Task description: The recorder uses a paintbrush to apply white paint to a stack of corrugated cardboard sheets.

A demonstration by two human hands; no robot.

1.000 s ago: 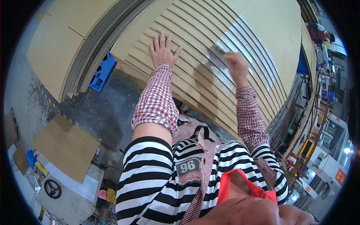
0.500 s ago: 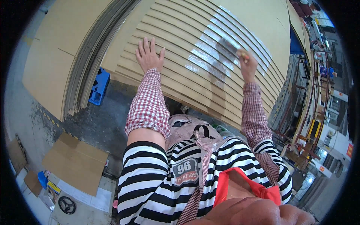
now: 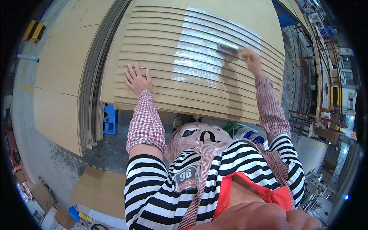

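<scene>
Overlapping brown cardboard sheets (image 3: 161,74) lie fanned out in front of me, their edges forming stepped rows. A shiny wet patch (image 3: 197,57) covers their middle. My left hand (image 3: 138,79) rests flat on the left side of the sheets, fingers spread, holding nothing. Over the right part of the patch, my right hand (image 3: 252,61) is closed around the handle of a flat brush (image 3: 229,47). The brush head points left, at or just above the wet sheets; I cannot tell whether it touches. Its shadow falls toward me.
A tall stack of cardboard (image 3: 63,80) stands to the left, with a blue plastic pallet (image 3: 110,119) beside its base. A blue and white bucket (image 3: 253,137) sits near my right side. Metal racks (image 3: 318,76) line the far right. Another cardboard piece (image 3: 100,188) lies lower left.
The whole view has shifted and turned, bringing the bucket into sight. The brush, blurred before, now shows more clearly with its head pointing left. My left hand stays on the sheets, fingers spread.
</scene>
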